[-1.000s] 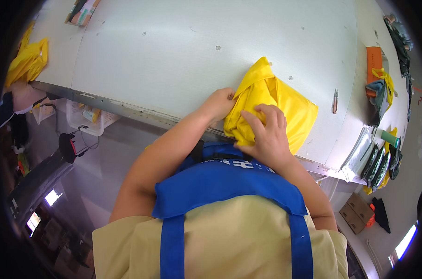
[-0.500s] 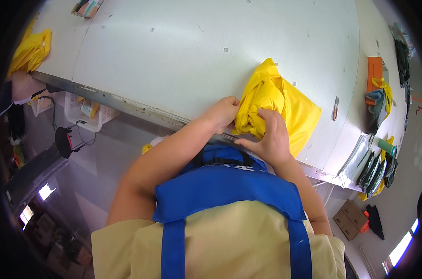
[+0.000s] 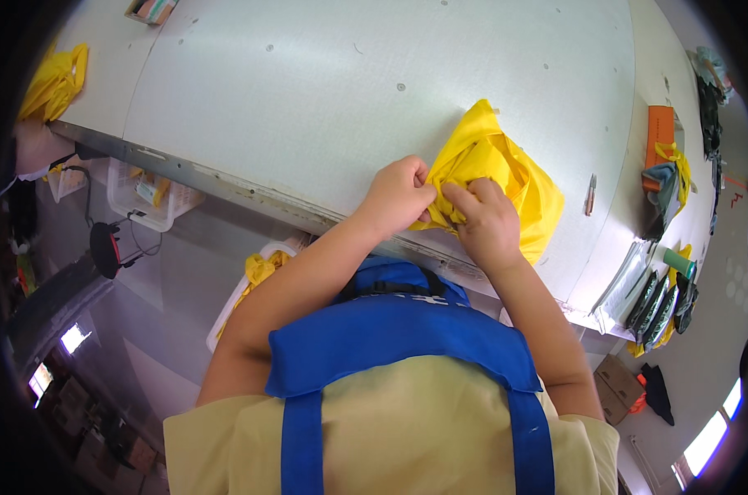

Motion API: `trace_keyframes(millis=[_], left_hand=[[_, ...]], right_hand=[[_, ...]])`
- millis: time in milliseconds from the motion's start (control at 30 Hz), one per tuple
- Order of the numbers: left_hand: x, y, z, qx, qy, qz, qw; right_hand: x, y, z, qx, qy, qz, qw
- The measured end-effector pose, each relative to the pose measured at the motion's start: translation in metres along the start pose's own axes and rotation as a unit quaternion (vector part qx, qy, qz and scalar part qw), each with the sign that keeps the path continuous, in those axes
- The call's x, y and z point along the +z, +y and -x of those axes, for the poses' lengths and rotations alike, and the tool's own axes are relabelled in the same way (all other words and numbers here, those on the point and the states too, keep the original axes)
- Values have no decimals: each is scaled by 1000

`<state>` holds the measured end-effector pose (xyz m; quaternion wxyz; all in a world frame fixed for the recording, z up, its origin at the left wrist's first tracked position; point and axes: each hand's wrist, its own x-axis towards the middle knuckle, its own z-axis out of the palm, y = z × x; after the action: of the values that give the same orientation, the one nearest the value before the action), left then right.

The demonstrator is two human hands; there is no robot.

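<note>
Yellow shiny fabric (image 3: 506, 177), bunched and partly folded, lies on the pale tabletop (image 3: 308, 99) near its front edge. What the fabric is made into cannot be told. My left hand (image 3: 400, 196) pinches its near left edge between thumb and curled fingers. Close beside it, my right hand (image 3: 488, 221) is closed on the gathered part, fingers bent into the folds. The two hands almost meet, and the fingertips are partly hidden in the cloth. Right of the fabric lies a small pair of snips (image 3: 591, 195).
An orange box (image 3: 659, 136) and dark packets (image 3: 650, 305) stand at the table's right end. A green roll (image 3: 679, 262) lies by them. White baskets (image 3: 147, 198) sit below the front edge. Another person's arm (image 3: 40, 148) is at far left beside more yellow fabric (image 3: 56, 82).
My right hand has closed from a spread grip to a pinch and come nearer my left. My left hand has shifted slightly up and right. The fabric's near part is gathered differently.
</note>
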<state>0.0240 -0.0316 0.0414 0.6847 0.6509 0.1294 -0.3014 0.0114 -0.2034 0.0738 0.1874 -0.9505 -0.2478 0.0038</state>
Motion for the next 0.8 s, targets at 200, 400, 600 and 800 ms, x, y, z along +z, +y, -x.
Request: trace_keyframes(millis=[200,400,600,800], left_hand=[[5,7,9,58,46,-59,996],[0,-12,-2,79,36,-129,988],[5,10,7,18,-34,-63,997],[13,21,4,211,75,-122,967]], right_hand=[[5,7,-6,57,-175,-129,974],[-10,33,-20,261,-356,-375,815],[15,3,-16,119,-255,-93,955],[47,-12,0,63,-244,-96,963]])
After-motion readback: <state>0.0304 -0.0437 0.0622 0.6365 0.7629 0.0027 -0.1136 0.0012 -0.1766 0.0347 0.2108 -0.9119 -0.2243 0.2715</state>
